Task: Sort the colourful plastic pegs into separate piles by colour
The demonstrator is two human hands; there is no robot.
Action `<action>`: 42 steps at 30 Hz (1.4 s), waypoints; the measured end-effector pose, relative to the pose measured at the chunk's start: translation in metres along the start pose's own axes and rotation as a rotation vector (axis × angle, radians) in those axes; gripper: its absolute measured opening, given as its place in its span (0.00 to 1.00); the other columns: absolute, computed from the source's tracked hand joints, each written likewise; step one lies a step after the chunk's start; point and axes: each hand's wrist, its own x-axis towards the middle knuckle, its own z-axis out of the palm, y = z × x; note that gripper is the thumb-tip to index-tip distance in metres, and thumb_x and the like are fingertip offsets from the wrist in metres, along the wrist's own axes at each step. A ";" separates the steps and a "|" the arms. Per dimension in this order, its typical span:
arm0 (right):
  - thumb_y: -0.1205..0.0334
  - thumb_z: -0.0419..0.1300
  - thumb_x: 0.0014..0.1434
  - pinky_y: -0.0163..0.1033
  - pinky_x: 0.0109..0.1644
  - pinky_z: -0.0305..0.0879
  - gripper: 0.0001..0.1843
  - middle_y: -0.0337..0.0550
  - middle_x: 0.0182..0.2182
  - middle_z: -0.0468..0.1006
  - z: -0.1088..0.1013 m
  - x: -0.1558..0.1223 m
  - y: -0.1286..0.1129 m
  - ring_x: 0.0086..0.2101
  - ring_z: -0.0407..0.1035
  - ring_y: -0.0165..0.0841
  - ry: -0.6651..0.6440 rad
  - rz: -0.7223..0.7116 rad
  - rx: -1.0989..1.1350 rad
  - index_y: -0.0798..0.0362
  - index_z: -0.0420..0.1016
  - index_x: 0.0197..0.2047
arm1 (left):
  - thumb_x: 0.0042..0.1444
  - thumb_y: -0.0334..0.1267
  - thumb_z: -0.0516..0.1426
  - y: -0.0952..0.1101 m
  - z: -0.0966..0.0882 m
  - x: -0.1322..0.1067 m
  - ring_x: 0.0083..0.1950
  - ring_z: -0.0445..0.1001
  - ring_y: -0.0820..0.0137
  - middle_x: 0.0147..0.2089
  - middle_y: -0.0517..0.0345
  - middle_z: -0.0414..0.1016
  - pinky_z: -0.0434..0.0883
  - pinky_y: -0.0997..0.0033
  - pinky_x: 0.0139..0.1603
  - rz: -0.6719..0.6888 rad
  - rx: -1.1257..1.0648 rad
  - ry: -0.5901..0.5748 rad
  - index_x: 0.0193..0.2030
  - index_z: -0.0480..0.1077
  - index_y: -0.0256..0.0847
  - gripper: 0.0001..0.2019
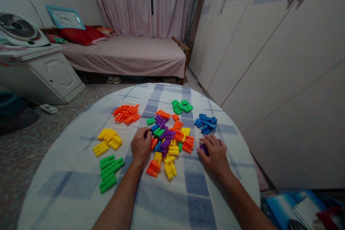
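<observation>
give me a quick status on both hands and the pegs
Left hand knuckles-down at the edge of the mixed pile. Right hand resting on purple pegs; grip unclear. Sorted piles all around, blue pegs just ahead of the right hand.

Our left hand (pixel 140 146) rests against the mixed pile of coloured pegs (pixel 169 140) lying jumbled mid-table. Our right hand (pixel 215 156) covers a few purple pegs (pixel 203 147) just beside it.

A home bedroom: a pink-sheeted bed (pixel 126 54) with red pillows (pixel 81 36), pink flowered curtains (pixel 142 1), and tall white wardrobe doors (pixel 269 50).
</observation>
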 end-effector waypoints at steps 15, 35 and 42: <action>0.52 0.66 0.43 0.49 0.54 0.61 0.47 0.59 0.61 0.54 0.023 0.093 0.072 0.56 0.60 0.49 -0.267 0.190 0.086 0.52 0.55 0.64 | 0.56 0.38 0.49 0.001 -0.002 -0.001 0.45 0.72 0.66 0.43 0.56 0.74 0.67 0.68 0.45 0.008 0.007 -0.013 0.40 0.71 0.43 0.11; 0.59 0.56 0.58 0.45 0.54 0.60 0.17 0.49 0.48 0.74 0.000 0.102 -0.046 0.50 0.66 0.39 -0.145 -0.239 0.352 0.52 0.72 0.50 | 0.56 0.37 0.49 0.003 -0.002 -0.001 0.44 0.72 0.68 0.42 0.57 0.74 0.67 0.70 0.45 -0.001 -0.010 -0.003 0.39 0.71 0.44 0.10; 0.58 0.55 0.58 0.42 0.45 0.63 0.15 0.45 0.41 0.79 0.018 0.125 -0.103 0.42 0.71 0.41 -0.415 -0.196 0.261 0.49 0.76 0.47 | 0.56 0.38 0.50 0.003 -0.002 -0.001 0.44 0.72 0.67 0.42 0.57 0.74 0.67 0.69 0.44 0.018 0.019 -0.011 0.40 0.71 0.44 0.10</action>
